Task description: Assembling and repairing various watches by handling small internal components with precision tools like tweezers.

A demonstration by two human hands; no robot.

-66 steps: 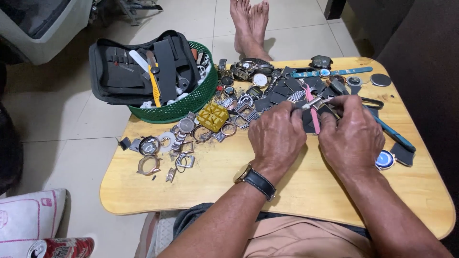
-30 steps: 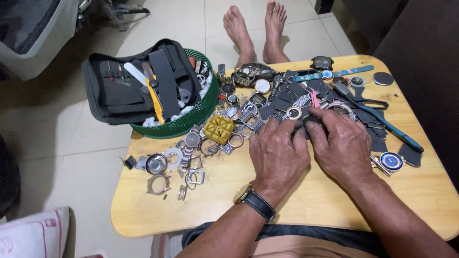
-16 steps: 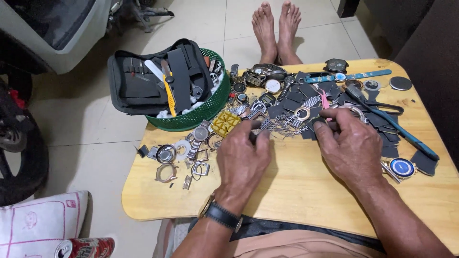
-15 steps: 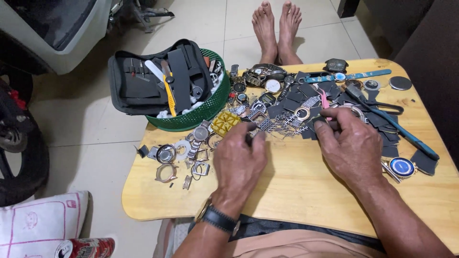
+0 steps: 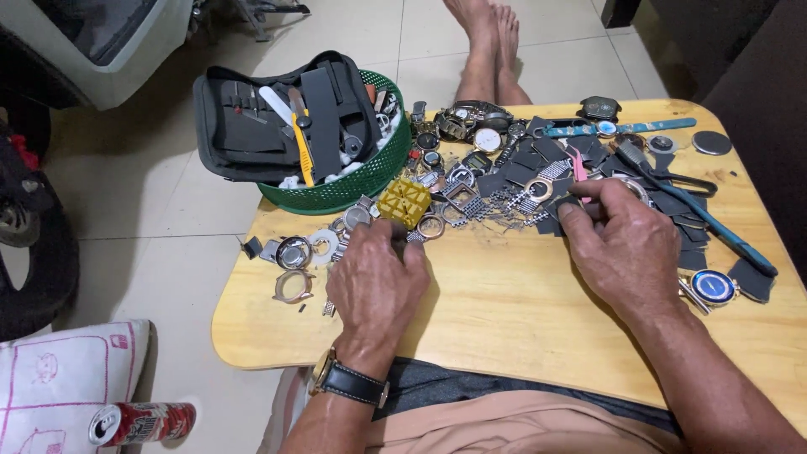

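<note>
On the near half of the wooden worktop (image 5: 504, 311) the surface is bare wood from the front edge up to the two hands; this is the only open room. The far half is crowded edge to edge with watch parts.

Left hand (image 5: 377, 282): palm down, fingers curled and pressed together over small parts at the left end of the scatter; whether anything is pinched under them cannot be told. A wristwatch with black strap (image 5: 346, 380) sits on that wrist. Just beyond the fingertips lies a yellow square block (image 5: 403, 202); to the left, near the worktop's rounded left edge, lie loose round watch cases (image 5: 294, 252), some close to the rim.

Right hand (image 5: 626, 244): palm down, thumb and forefinger pinched on a small dark piece in the pile of dark straps and metal bracelet pieces (image 5: 538, 181). The piece itself is too small to identify.

Obstacles, right side: a blue-handled tool (image 5: 723, 240) runs diagonally toward the right edge; a blue round dial (image 5: 713, 286) lies just right of the right wrist. Far edge: assembled watches (image 5: 471, 118) and a blue strap (image 5: 622, 128).

Far left corner: a green basket (image 5: 353, 189) overlaps the worktop's edge, carrying an open black tool case (image 5: 244, 126).

Floor: bare feet (image 5: 487, 42) beyond the far edge; a red can (image 5: 143, 422) and a pillow (image 5: 59, 387) to the near left.
</note>
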